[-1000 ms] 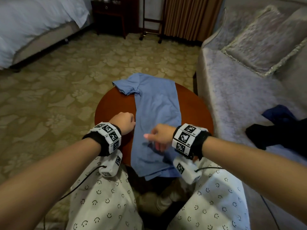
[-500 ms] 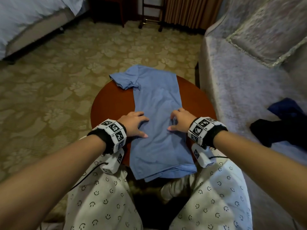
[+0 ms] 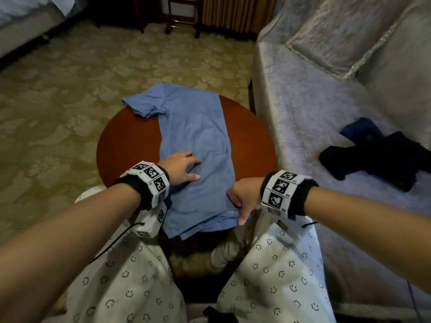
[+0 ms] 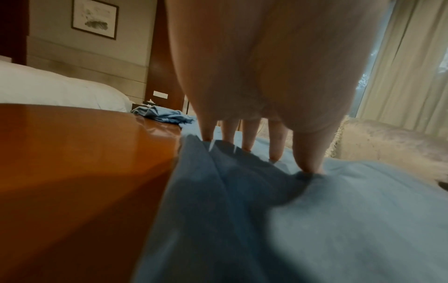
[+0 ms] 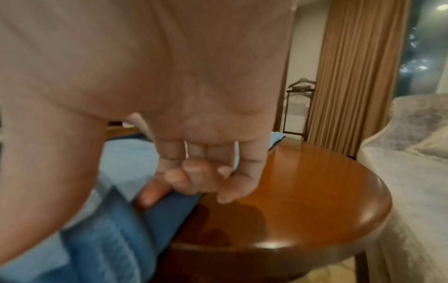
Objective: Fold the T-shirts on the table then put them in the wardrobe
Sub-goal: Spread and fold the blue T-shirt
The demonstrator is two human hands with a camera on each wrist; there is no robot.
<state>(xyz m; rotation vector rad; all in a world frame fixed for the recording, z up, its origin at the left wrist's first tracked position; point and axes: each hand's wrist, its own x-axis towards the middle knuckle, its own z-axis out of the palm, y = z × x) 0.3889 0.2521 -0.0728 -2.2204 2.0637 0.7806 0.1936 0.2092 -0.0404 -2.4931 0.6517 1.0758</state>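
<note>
You are working a blue T-shirt that is lying lengthwise down the middle of the round desk, folded into a long strip, with one sleeve still sticking out toward the far left edge and the hem hanging over the near edge. Your left hand is resting flat on the strip's left side, fingers straight and spread, its grip wide and holding nothing. Your right hand is curling its fingers round the cloth's right edge near the near edge of the desk, its grip closing on the T-shirt. The fabric is looking light, soft and limp, bunching under your fingertips, so it is likely to sag and slide on the glossy wood. You are best taking hold of the layered hem at both corners, pinching all the layers together.
</note>
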